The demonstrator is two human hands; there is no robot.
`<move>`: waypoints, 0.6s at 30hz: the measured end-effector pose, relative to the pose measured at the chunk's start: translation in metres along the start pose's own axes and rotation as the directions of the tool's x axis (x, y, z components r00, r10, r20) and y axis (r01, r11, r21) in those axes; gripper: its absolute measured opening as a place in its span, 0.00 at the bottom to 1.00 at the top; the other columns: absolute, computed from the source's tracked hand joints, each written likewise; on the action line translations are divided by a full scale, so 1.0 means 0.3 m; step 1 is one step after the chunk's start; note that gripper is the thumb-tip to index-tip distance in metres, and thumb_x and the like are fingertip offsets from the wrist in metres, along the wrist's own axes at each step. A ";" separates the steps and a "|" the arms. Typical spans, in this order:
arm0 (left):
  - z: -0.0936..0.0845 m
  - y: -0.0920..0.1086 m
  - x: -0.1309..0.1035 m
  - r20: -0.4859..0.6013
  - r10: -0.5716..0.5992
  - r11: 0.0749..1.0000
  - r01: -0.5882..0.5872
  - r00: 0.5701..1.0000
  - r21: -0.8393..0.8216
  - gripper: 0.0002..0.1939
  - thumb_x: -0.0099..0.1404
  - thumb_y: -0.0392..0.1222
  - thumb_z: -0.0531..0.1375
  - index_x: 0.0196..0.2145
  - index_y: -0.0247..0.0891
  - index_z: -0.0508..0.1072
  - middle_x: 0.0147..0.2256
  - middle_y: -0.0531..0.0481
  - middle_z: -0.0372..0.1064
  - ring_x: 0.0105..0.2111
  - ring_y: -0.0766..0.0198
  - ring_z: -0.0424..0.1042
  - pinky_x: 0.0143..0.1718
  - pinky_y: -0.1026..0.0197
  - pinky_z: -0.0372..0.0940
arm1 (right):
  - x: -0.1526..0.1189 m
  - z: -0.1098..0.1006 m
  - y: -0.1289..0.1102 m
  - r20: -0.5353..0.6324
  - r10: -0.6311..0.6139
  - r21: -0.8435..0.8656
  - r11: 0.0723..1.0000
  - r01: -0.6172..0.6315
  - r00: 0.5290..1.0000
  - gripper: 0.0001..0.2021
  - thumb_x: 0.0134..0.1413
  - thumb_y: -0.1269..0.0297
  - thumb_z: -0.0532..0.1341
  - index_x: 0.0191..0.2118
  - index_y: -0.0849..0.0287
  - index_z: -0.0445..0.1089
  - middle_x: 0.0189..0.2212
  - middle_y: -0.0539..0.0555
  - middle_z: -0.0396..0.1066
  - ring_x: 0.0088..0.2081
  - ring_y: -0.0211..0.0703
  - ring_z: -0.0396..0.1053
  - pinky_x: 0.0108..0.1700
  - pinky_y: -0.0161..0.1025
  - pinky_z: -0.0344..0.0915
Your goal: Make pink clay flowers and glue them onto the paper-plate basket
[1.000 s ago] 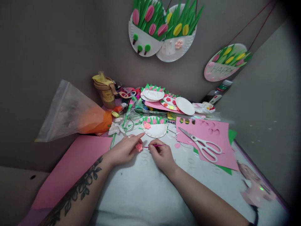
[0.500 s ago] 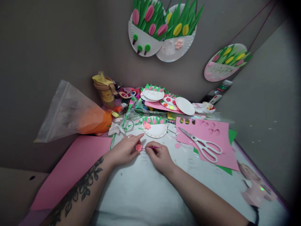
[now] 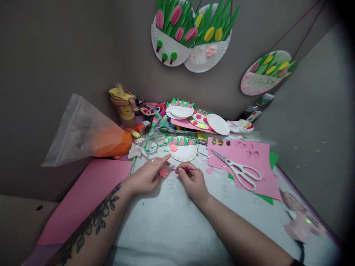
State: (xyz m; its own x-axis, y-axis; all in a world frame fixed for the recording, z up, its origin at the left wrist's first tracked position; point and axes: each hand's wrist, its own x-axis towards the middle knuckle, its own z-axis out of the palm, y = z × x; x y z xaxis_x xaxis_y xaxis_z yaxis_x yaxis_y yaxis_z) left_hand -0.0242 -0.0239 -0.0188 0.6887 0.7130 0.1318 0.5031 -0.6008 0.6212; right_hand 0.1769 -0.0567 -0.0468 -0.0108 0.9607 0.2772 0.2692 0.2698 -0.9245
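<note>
A small pink clay-like flower (image 3: 163, 173) lies on the white table mat (image 3: 172, 221). Beside it rests my left hand (image 3: 148, 175), its index finger stretched out and apart from the thumb, which is close to the petals; whether it touches them I cannot tell. Pinched in my right hand (image 3: 192, 181) is a thin purple stick (image 3: 191, 169), its slender tip pointing left, just off the flower. Behind both hands sits a folded paper plate (image 3: 184, 152) with green paper grass, pink tulips and a similar pink flower (image 3: 173, 147) at its left.
White-handled scissors (image 3: 241, 170) lie on a pink sheet (image 3: 266, 155) with cut-out holes at right. An orange piping bag (image 3: 111, 142) and lidded cup (image 3: 124, 109) stand at left. Decorated plates (image 3: 180, 111) are heaped at the back; others (image 3: 173, 53) hang on the wall.
My right hand has drawn the purple stick slightly right and up, off the flower. My left thumb has shifted a little from the flower, which stays in place.
</note>
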 end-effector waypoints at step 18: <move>-0.007 -0.031 0.000 -0.106 -0.182 0.983 0.180 0.978 -0.027 0.43 0.54 0.25 0.49 0.66 0.36 0.41 0.51 0.42 0.64 0.52 0.57 0.63 0.55 0.52 0.57 | -0.013 0.023 -0.015 0.345 -0.250 -0.254 0.903 0.347 0.905 0.12 0.61 0.72 0.51 0.44 0.55 0.69 0.39 0.56 0.72 0.39 0.43 0.66 0.41 0.40 0.67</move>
State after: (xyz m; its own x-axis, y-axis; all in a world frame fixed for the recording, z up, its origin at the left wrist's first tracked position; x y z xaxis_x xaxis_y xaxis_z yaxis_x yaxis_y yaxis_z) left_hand -0.0300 -0.0175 -0.0231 0.5263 0.8446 0.0980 0.6046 -0.4528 0.6553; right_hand 0.1692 -0.0612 -0.0456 -0.4096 0.8238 0.3918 0.4843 0.5604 -0.6719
